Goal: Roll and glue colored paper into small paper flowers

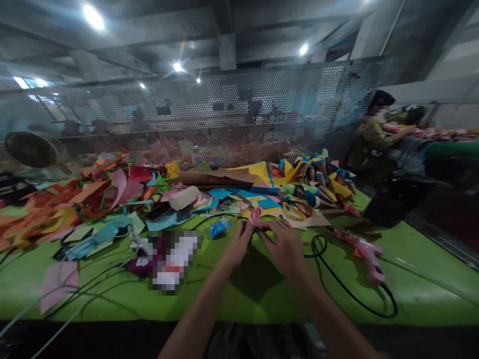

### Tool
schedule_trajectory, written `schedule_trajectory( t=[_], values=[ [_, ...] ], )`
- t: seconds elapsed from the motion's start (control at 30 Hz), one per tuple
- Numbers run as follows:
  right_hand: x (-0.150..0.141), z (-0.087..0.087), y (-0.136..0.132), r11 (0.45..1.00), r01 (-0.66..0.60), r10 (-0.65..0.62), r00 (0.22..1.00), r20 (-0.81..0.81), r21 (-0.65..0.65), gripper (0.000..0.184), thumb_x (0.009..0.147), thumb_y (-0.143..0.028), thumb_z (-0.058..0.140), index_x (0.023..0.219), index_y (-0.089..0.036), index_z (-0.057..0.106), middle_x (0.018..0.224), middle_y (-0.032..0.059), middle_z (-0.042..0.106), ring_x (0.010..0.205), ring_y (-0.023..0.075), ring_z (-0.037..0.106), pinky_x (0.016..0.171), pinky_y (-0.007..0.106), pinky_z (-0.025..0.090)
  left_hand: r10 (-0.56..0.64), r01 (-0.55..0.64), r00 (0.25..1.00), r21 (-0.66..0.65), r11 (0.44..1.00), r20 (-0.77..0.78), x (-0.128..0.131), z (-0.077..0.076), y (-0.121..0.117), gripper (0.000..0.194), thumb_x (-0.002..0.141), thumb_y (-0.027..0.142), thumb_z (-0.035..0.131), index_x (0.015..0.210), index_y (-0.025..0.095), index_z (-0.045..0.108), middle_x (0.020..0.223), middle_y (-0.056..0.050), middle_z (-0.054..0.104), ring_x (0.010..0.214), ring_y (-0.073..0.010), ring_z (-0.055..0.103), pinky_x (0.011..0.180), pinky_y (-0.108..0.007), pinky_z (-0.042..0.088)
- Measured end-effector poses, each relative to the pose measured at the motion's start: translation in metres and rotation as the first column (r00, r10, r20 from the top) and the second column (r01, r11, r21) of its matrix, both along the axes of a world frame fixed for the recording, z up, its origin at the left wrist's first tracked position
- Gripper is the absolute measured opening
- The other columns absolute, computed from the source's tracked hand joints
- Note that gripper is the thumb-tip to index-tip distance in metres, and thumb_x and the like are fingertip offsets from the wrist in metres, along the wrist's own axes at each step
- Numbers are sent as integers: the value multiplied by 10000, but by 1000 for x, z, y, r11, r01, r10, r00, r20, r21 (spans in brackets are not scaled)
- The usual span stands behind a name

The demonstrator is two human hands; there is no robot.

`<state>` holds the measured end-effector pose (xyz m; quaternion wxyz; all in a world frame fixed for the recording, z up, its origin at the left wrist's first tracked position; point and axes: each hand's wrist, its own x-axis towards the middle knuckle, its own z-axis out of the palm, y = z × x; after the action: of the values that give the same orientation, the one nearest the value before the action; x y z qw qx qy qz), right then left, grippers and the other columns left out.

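Observation:
Above the green table [209, 304], my left hand [241, 243] and my right hand [285, 244] meet with bent fingers. Between the fingertips is a small pink-and-white striped swirl of paper, like a paper flower [256, 216]. Both hands pinch its darker lower end, which the fingers mostly hide. A small blue crinkled bundle [220, 228] lies just left of my left hand. To the right of my right hand, a pink glue gun [364, 252] lies on its side with its black cord looped. Scissors with yellow and orange handles [297, 209] rest behind the hands.
Orange and pink paper scraps [86, 199] heap up at the left. Brown paper cones [318, 174] pile at the back right. A purple power strip [144, 264] with cords, a white roll [184, 198] and a fan [33, 148] stand left. A co-worker [376, 134] is at far right.

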<state>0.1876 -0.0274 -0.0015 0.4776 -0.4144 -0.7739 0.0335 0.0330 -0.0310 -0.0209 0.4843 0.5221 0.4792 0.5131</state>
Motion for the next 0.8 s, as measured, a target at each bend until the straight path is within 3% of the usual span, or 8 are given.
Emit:
schedule_trajectory(
  t=[0.13, 0.23, 0.37, 0.5, 0.67, 0.8],
  values=[
    [1, 1, -1, 999, -30, 31, 999, -38, 10, 63, 879, -172, 624, 886, -221, 663, 865, 56, 734, 861, 244, 638, 772, 373, 491, 18, -12, 996, -65, 998, 89, 1, 0, -1, 471, 835, 640, 601, 1053, 226, 658, 1099, -68, 662, 1067, -230, 588, 979, -343, 483],
    [1, 2, -1, 999, -34, 35, 997, -69, 6, 30, 878, -191, 644, 874, -221, 644, 854, 53, 724, 854, 243, 632, 762, 369, 489, -13, 38, 984, -133, 990, 178, 3, 6, -5, 489, 810, 648, 630, 1066, 232, 652, 1042, -34, 651, 916, -176, 589, 856, -290, 508],
    [3, 4, -2, 999, -32, 30, 994, -109, -18, 77, 876, -243, 670, 823, -223, 617, 803, 40, 703, 796, 232, 618, 721, 355, 481, -55, 99, 961, -151, 984, 271, 4, 16, -11, 487, 777, 643, 677, 995, 209, 644, 844, 21, 577, 731, -101, 501, 715, -206, 449],
    [3, 7, -2, 995, -63, 50, 985, -164, -74, 108, 875, -272, 677, 794, -229, 618, 777, 24, 686, 775, 218, 610, 710, 341, 475, -79, 137, 952, -180, 974, 294, 3, 19, -12, 525, 751, 671, 686, 965, 195, 625, 687, 58, 437, 614, -79, 397, 571, -185, 350],
    [6, 7, -1, 987, -87, 57, 977, -204, -138, 109, 855, -310, 696, 807, -231, 638, 798, 28, 694, 807, 228, 625, 727, 345, 484, -62, 129, 950, -203, 971, 307, 2, 14, -11, 543, 750, 683, 681, 966, 188, 627, 669, 60, 419, 587, -71, 371, 524, -180, 304],
    [9, 7, 0, 976, -123, 83, 973, -214, -179, 135, 845, -341, 709, 830, -226, 641, 837, 36, 694, 832, 230, 625, 748, 350, 481, -46, 122, 950, -232, 965, 310, 2, 11, -10, 559, 762, 684, 671, 1043, 201, 658, 725, 37, 527, 632, -78, 462, 569, -181, 375]
  ],
)
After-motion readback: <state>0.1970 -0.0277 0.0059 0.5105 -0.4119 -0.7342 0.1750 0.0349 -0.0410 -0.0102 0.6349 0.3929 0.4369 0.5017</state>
